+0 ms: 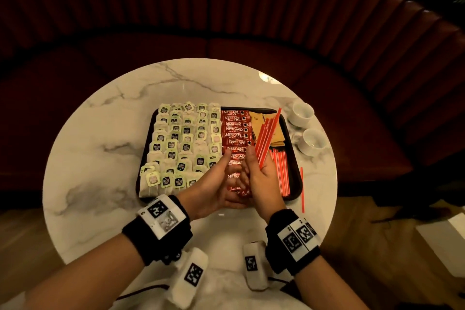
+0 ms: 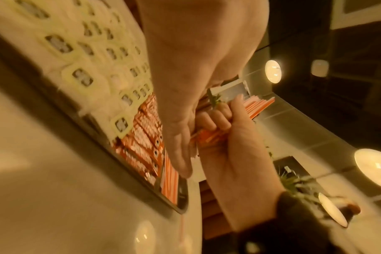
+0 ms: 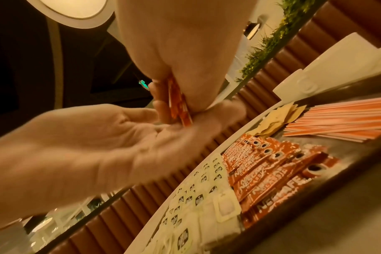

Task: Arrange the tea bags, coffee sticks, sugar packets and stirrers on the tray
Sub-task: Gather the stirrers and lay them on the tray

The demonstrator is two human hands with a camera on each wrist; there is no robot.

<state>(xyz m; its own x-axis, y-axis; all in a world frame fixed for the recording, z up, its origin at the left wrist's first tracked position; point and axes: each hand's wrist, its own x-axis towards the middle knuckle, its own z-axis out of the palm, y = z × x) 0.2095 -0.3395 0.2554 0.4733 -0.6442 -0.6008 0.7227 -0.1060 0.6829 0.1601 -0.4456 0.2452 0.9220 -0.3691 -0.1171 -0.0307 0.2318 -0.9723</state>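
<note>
A black tray (image 1: 297, 184) on a round marble table holds rows of tea bags (image 1: 181, 143) on its left, a column of red coffee sticks (image 1: 235, 129) in the middle, brown sugar packets (image 1: 259, 122) at the far right and a flat pile of red stirrers (image 1: 281, 171) at the near right. Above the coffee sticks my right hand (image 1: 256, 166) grips a bundle of red stirrers (image 1: 268, 131) that points up and to the right. My left hand (image 1: 221, 178) lies flat, its palm (image 3: 120, 137) against the bundle's lower ends (image 3: 180, 110).
Two white cups (image 1: 300, 113) (image 1: 313, 141) stand on the table just right of the tray. One loose stirrer (image 1: 302, 189) lies on the marble beside the tray's right edge. A dark red padded bench (image 1: 352, 83) curves round the far side of the table.
</note>
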